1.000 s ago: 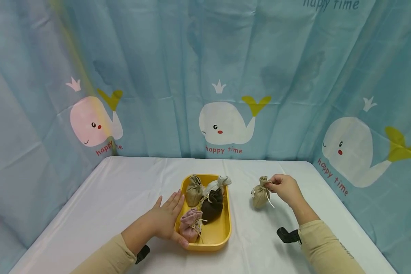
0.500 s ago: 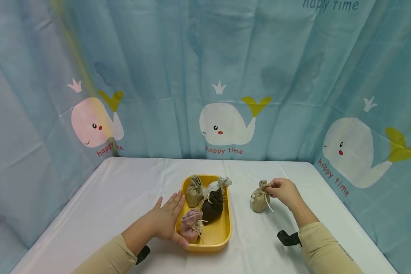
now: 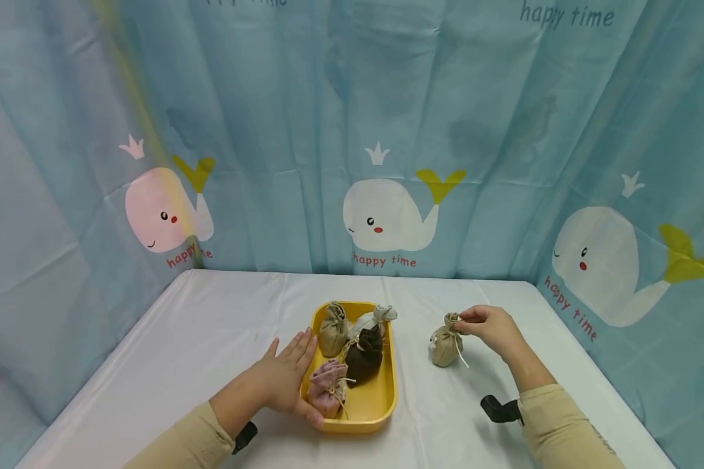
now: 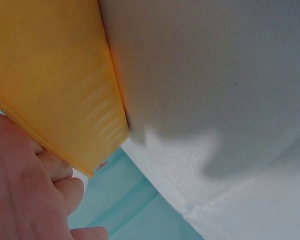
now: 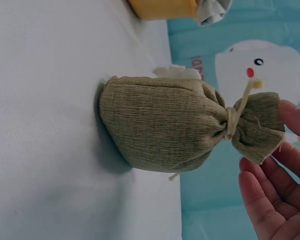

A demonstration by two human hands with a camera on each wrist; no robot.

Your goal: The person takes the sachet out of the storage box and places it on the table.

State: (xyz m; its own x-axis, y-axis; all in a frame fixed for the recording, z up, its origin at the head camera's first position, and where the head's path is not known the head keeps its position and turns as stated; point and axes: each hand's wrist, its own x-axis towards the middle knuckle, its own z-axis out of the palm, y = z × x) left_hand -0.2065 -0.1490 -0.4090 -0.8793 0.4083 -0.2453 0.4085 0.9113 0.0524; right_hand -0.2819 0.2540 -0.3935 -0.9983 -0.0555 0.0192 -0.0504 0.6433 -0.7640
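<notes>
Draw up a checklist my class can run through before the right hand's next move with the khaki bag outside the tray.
1. Left hand against the yellow tray: ok, touching its side.
2. Khaki bag supported: ok, its base seems to rest on the table.
3. Cord around the bag's neck: ok.
4. Right hand gripping firmly: cannot tell; its fingers are at the bag's top.
5. White bag fully inside the tray: not ok, its top sticks out past the rim.
</notes>
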